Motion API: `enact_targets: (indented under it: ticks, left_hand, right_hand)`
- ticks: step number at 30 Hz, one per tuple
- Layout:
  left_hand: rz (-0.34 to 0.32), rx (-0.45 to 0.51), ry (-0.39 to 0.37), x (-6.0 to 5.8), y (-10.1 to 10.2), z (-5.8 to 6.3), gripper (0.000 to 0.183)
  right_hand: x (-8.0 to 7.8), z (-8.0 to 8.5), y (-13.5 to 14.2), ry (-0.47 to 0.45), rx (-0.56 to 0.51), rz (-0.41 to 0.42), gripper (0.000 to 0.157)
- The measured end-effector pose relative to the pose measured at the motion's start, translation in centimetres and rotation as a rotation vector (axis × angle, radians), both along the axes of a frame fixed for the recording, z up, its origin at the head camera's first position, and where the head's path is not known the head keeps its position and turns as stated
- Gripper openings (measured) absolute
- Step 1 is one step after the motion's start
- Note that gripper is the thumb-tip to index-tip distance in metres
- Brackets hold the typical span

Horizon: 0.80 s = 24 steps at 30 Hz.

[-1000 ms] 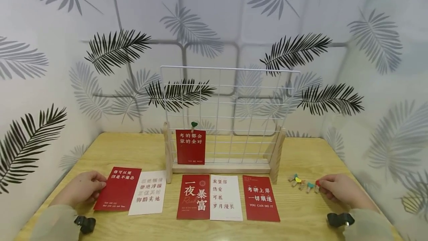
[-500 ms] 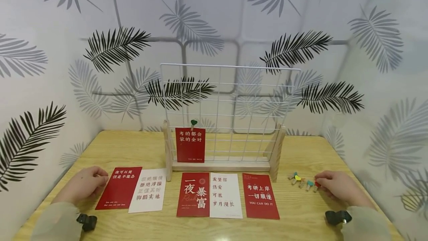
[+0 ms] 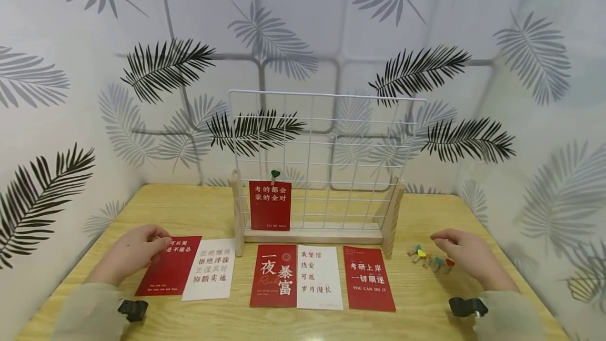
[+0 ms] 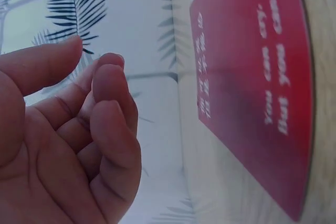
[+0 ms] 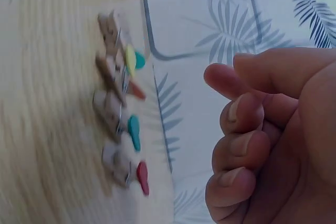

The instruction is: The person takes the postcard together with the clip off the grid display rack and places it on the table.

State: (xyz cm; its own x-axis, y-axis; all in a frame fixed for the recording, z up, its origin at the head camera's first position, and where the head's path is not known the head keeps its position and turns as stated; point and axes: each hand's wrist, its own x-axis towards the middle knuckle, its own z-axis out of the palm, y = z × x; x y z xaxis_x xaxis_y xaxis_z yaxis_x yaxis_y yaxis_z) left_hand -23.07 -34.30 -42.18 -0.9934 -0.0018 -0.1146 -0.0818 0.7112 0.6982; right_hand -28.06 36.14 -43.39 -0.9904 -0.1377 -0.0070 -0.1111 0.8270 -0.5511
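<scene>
My left hand (image 3: 134,251) hovers over the upper left corner of a red card (image 3: 165,272) with white lettering. In the left wrist view its fingers curl loosely with nothing between them, apart from the card. At the right, my right hand (image 3: 466,251) is held above several small wooden clothespins (image 3: 428,260). The right wrist view shows its fingers loosely bent and holding nothing. Those clothespins carry coloured hearts: a red heart (image 5: 143,178), a teal heart (image 5: 134,132) and a yellow heart (image 5: 130,59) among them. They lie in a row on the wooden table (image 3: 426,309).
A white wire grid (image 3: 326,162) on a wooden stand (image 3: 312,237) rises at the back. One red card (image 3: 270,212) hangs there from a green-heart clothespin (image 3: 275,174). In front lie a white card (image 3: 208,270), a red card (image 3: 274,288), another white card (image 3: 319,288) and another red card (image 3: 369,283).
My left hand has shifted right and up from beside the red card to over its corner. My right hand has lifted off the red-heart clothespin and moved slightly left. The cards stay put.
</scene>
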Motion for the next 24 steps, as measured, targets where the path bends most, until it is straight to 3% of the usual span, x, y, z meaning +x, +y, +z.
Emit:
enact_targets:
  ticks: [4, 11, 17, 24]
  left_hand:
    - [-0.019, -0.020, 0.054, 0.3, 1.3, 0.5, 0.028]
    - [-0.063, -0.016, 0.152, 0.6, 3.2, 1.9, 0.026]
    - [-0.060, -0.014, 0.227, 0.9, 4.5, 2.8, 0.024]
    - [-0.073, 0.007, 0.237, 1.0, 5.7, 3.5, 0.027]
  right_hand:
    - [0.4, 0.9, -1.8, -0.013, -0.061, 0.005, 0.050]
    - [1.0, 2.2, -4.7, 0.112, -0.036, 0.057, 0.039]
    - [1.0, 3.1, -6.2, 0.109, -0.055, 0.065, 0.035]
    - [0.7, 4.2, -8.4, 0.156, -0.057, 0.117, 0.029]
